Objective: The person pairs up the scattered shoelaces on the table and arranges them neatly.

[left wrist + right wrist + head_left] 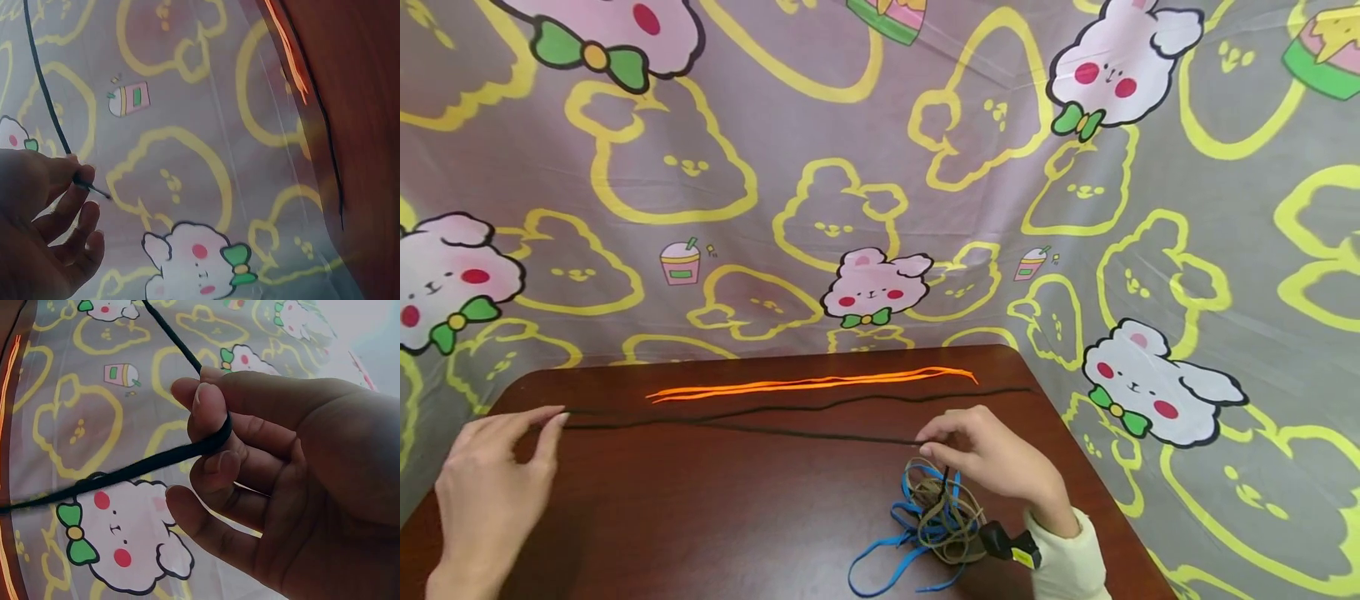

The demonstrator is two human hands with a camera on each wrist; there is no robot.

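A thin black shoelace [805,434] stretches between my two hands above the table. My left hand [497,492] pinches it close to one end, and a short tip [100,190] sticks out past the fingers in the left wrist view. Thumb and fingers of my right hand [992,454] pinch the lace too; in the right wrist view it bends round a finger, and a loose length [125,475] runs off to the left. A second black lace [865,398] lies along the table behind, crossing the held one from the head's viewpoint.
Orange laces [812,383] lie lengthwise near the back of the brown table [700,508]. Blue and brown laces [951,521] form a tangled pile below my right hand. A patterned cloth [880,125] hangs behind and beside the table.
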